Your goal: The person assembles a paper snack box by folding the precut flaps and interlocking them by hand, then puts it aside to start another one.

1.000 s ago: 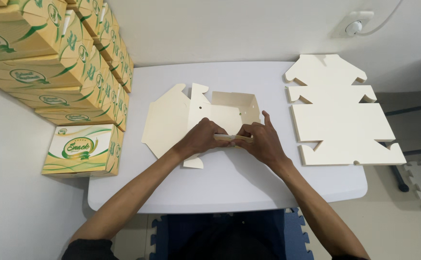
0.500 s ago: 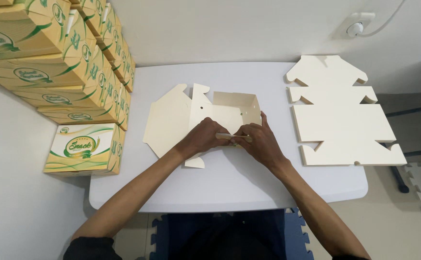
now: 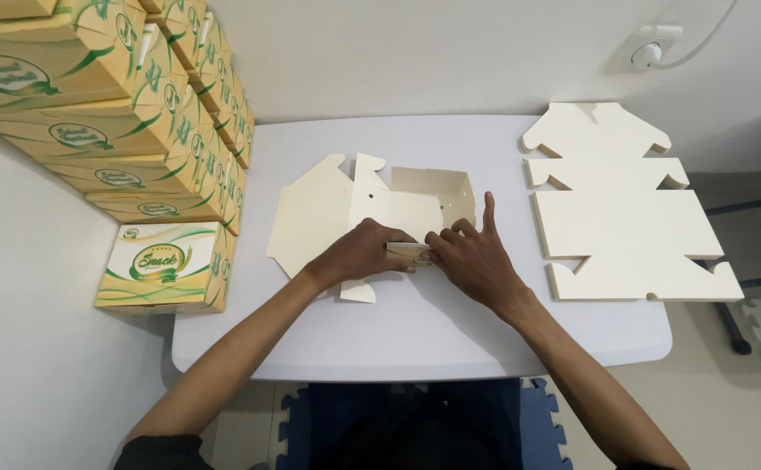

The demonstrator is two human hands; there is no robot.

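- Fingers: those of the left hand [image 3: 365, 253] are curled down and pinch the near flap of the half-folded cream carton [image 3: 372, 209]; those of the right hand [image 3: 472, 254] press the same flap from the other side, with the index finger stretched straight out toward the wall along the carton's right wall. Both sets of fingertips meet at the near edge, where a strip of the green-and-yellow printed face shows.
- Change from half a second ago: none to speak of; both hands sit at the same near edge and the carton lies where it lay.
- Carton: at the middle of the white table [image 3: 415, 339], long axis running left to right. The right half is raised into an open tray, mouth upward; the left half lies flat, its lid panel and tabs spread toward the stacked boxes.
- Hands: palms down, knuckles up, wrists low over the table; the forearms come in from the near edge and converge on the carton.
- Right of the carton, well apart: a pile of flat die-cut blanks [image 3: 628, 209], plain side up.
- Left edge: finished printed boxes [image 3: 106, 130] stacked high against the wall, one printed box [image 3: 163, 265] lowest and nearest.
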